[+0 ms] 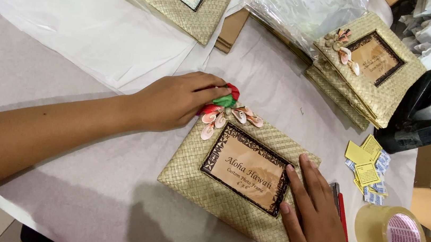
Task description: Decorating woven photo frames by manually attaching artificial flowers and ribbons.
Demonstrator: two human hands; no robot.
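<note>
While the left hand pinches a red and green decoration against the top corner of a woven photo frame, the right hand lies flat, fingers spread, on the frame's right edge. The frame rests on a white-covered table, beside shell flowers. A tape roll, yellow slips and stacked frames sit nearby.

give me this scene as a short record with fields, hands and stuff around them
left hand: pinching a red and green flower at the frame's top corner
right hand: flat on the woven frame, right side
shells: glued beside the flower
frame stack: upper right
tape roll: right of the hand
tape dispenser: far right
yellow slips: by the dispenser
</note>
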